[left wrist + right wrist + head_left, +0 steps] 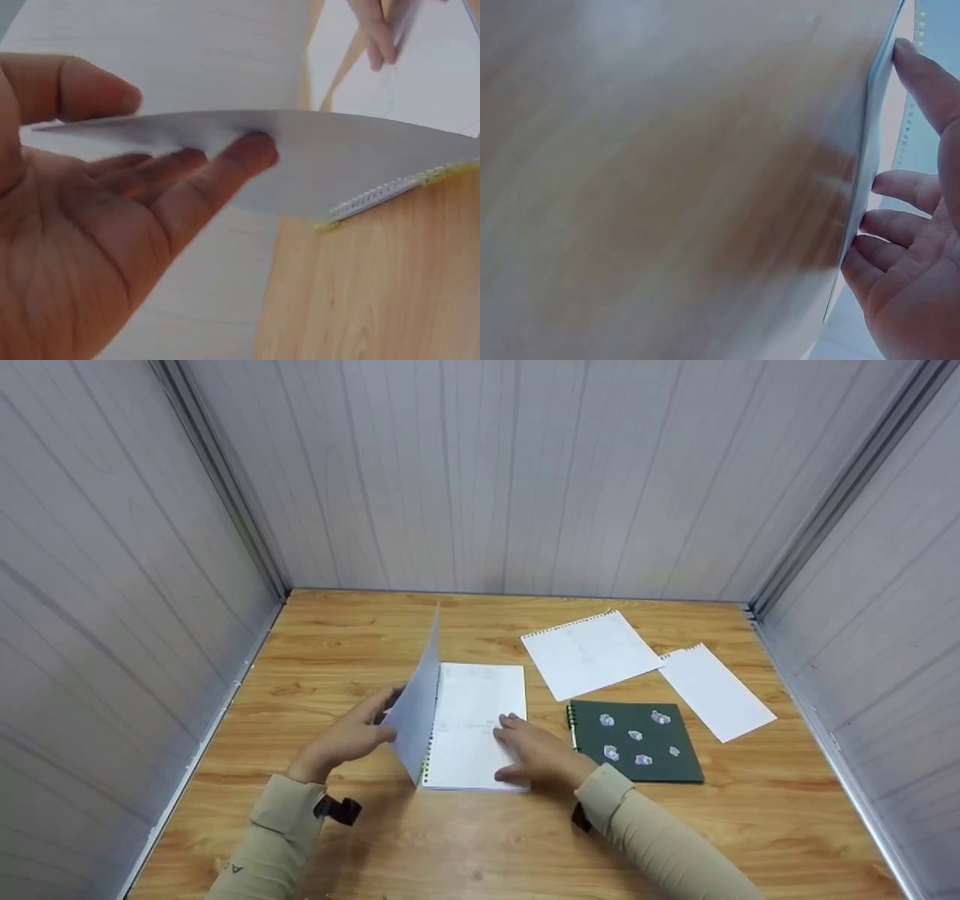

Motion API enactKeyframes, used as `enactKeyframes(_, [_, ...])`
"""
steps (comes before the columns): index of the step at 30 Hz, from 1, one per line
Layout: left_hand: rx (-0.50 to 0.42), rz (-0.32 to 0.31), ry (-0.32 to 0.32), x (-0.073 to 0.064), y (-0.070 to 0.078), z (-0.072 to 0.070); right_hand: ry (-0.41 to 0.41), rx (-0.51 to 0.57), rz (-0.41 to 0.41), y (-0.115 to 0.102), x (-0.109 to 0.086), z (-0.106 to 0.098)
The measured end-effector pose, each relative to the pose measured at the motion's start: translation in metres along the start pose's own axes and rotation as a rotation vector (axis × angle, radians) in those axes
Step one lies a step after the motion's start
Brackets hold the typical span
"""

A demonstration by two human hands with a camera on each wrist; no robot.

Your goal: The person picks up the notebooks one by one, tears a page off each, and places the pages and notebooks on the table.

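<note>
A ring-bound notebook [476, 705] lies open at the middle of the table, a white page facing up. Its left leaf [420, 709] stands raised and bowed along the binding. My left hand [358, 736] pinches the outer edge of this leaf, with the thumb on one face and the fingers on the other, as the left wrist view shows. My right hand [541, 754] rests at the right edge of the flat page. In the right wrist view its thumb and fingertips [889, 184] touch along that edge.
Right of the notebook lies a dark green ring-bound notebook [679, 769] with pale purple pictures on its cover. Behind it are two loose white sheets with torn hole edges, a larger sheet [592, 656] and a narrower sheet [716, 690]. Pale panel walls [480, 480] enclose the wooden table [480, 847].
</note>
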State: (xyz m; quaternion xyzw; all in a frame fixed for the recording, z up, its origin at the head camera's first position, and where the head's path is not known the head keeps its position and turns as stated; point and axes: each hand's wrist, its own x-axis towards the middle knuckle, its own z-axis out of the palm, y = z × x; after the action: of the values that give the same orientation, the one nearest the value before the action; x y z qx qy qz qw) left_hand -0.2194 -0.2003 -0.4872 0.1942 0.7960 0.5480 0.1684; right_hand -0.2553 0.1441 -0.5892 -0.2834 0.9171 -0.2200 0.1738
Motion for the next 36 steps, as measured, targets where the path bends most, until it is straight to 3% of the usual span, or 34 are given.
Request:
enactKeyframes(3, [0.01,0.028,-0.021,0.007,-0.004,0.015,0.005,0.084,0.022,0.005,0.001,-0.004])
enactKeyframes(8, [0.065,0.035,-0.025,0.017,-0.012,0.039,0.04,0.342,0.092,0.013,0.003,-0.01])
enactKeyframes(11, [0.134,0.073,-0.02,0.025,-0.017,0.053,0.084,0.488,0.098,0.018,0.004,-0.013])
enactKeyframes(16, [0.24,0.129,0.006,0.039,-0.02,0.078,0.237,0.68,0.096,0.02,0.009,-0.023])
enactKeyframes(18, [0.305,0.139,0.015,0.045,-0.02,0.088,0.329,0.768,0.139,0.017,0.011,-0.029])
enactKeyframes(21, [0.477,0.142,0.021,0.053,-0.02,0.104,0.452,0.872,0.233,0.012,0.013,-0.038])
enactKeyframes(27, [0.81,0.141,0.043,0.065,-0.026,0.137,0.456,0.845,0.353,0.013,0.013,-0.041])
enactKeyframes(32, [0.979,0.13,0.067,0.068,-0.028,0.152,0.459,0.801,0.421,0.018,0.014,-0.03])
enactKeyframes(36, [1.068,0.143,0.073,0.069,-0.032,0.158,0.472,0.742,0.426,0.018,0.014,-0.025])
